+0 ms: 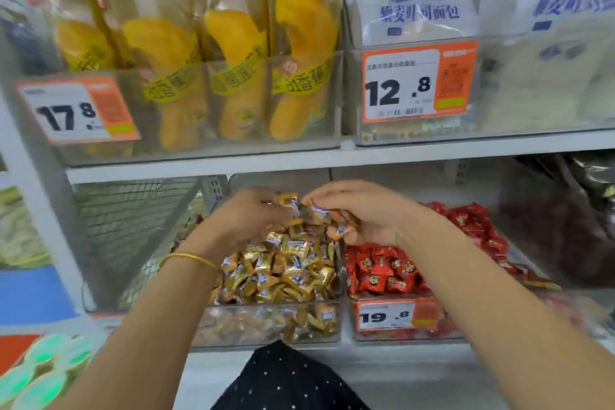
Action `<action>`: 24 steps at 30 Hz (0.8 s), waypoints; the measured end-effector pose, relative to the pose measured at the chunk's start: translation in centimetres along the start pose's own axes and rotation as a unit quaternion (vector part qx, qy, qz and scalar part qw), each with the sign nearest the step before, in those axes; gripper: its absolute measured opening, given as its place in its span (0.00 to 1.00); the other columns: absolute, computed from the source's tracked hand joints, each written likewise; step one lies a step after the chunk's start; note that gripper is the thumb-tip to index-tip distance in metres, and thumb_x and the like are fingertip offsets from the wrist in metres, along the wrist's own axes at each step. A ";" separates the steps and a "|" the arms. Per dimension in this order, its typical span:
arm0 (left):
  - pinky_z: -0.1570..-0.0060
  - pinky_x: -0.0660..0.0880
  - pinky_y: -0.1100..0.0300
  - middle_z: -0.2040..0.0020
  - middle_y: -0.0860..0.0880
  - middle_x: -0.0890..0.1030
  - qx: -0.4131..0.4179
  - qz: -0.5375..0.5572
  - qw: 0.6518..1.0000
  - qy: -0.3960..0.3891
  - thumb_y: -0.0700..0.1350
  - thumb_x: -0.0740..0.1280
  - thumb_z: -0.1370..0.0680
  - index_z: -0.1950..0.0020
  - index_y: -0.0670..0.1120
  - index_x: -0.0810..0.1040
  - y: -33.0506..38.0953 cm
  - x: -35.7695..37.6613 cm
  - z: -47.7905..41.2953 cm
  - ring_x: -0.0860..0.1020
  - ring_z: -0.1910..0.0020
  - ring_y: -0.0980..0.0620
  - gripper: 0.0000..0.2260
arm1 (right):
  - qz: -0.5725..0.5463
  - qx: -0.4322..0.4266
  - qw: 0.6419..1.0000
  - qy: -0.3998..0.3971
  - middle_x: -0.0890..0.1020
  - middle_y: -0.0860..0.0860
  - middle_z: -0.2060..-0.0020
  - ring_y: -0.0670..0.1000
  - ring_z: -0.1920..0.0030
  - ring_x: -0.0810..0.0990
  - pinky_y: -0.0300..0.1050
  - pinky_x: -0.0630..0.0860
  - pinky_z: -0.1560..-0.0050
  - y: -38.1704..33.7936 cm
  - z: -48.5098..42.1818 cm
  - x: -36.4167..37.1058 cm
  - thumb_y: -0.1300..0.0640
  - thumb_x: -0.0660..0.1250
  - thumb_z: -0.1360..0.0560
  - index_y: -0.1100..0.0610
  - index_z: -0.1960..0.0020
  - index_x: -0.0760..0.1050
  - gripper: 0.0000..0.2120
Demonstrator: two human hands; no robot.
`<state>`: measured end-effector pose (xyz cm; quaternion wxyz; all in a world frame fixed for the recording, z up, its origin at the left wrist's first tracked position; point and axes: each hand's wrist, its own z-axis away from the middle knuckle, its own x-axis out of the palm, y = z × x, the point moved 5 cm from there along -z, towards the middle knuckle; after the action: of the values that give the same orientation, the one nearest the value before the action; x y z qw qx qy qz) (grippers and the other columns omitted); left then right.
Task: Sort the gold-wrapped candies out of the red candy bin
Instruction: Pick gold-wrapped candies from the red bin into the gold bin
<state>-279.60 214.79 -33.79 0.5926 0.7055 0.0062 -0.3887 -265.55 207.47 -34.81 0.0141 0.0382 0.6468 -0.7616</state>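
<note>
A clear bin [266,326] on the lower shelf is heaped with gold-wrapped candies [286,263]. To its right stands the red candy bin [386,319], full of red-wrapped candies [382,270], with a 19.8 price tag on its front. Both my hands hover over the back of the gold heap. My right hand [366,213] holds several gold-wrapped candies in its curled fingers. My left hand [249,213], with a thin gold bangle on its wrist, pinches gold-wrapped candies at its fingertips, right next to the right hand.
The upper shelf [332,156] carries banana-shaped snack packs [233,53] and white bread bags [416,3] in clear bins tagged 17.8 and 12.8. A wire mesh divider [133,220] stands left of the gold bin. Dark packets [565,216] lie at the right.
</note>
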 end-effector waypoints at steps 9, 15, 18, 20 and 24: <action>0.39 0.66 0.64 0.34 0.54 0.73 0.065 0.099 0.992 0.050 0.30 0.57 0.24 0.36 0.51 0.72 -1.9 -1.6 1.3 0.69 0.34 0.57 0.23 | -0.089 -0.005 0.994 0.061 0.69 0.60 0.33 0.59 0.35 0.71 0.49 0.81 0.53 0.1 -0.7 0.2 0.68 0.60 0.22 0.61 0.31 0.65 0.20; 0.47 0.74 0.67 0.47 0.55 0.80 0.219 0.068 0.972 -0.051 0.30 0.60 0.24 0.49 0.53 0.78 5.3 7.2 1.6 0.77 0.47 0.62 0.18 | -0.070 -0.049 0.977 0.196 0.79 0.61 0.49 0.59 0.51 0.82 0.49 0.82 0.57 2.6 6.2 -9.7 0.72 0.57 0.22 0.63 0.47 0.74 0.11; 0.47 0.74 0.67 0.44 0.53 0.80 0.256 0.001 0.957 -0.137 0.32 0.60 0.23 0.44 0.49 0.79 8.9 14.3 0.4 0.77 0.45 0.61 0.16 | 0.015 -0.002 0.961 0.277 0.77 0.64 0.50 0.59 0.56 0.80 0.47 0.81 0.60 4.3 9.5 -15.6 0.71 0.56 0.21 0.64 0.48 0.73 0.09; 0.48 0.71 0.69 0.41 0.49 0.79 0.263 -0.070 0.944 -0.188 0.34 0.60 0.23 0.41 0.47 0.78 10.4 19.0 -1.0 0.76 0.43 0.57 0.15 | 0.088 0.042 0.949 0.299 0.77 0.63 0.53 0.58 0.59 0.78 0.45 0.79 0.63 5.4 11.0 -18.7 0.71 0.54 0.21 0.62 0.54 0.74 0.11; 0.42 0.69 0.61 0.39 0.41 0.78 0.291 -0.261 0.873 -0.292 0.38 0.62 0.23 0.39 0.39 0.77 11.2 27.3 -3.3 0.75 0.40 0.46 0.13 | 0.322 0.152 0.898 0.259 0.79 0.59 0.59 0.57 0.58 0.78 0.48 0.73 0.57 7.5 11.0 -21.6 0.72 0.54 0.24 0.62 0.51 0.77 0.13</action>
<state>-253.52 201.88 -39.71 0.2124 0.6732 -0.0967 -0.7017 -243.93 194.84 -38.75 0.0849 0.4417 0.4564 -0.7677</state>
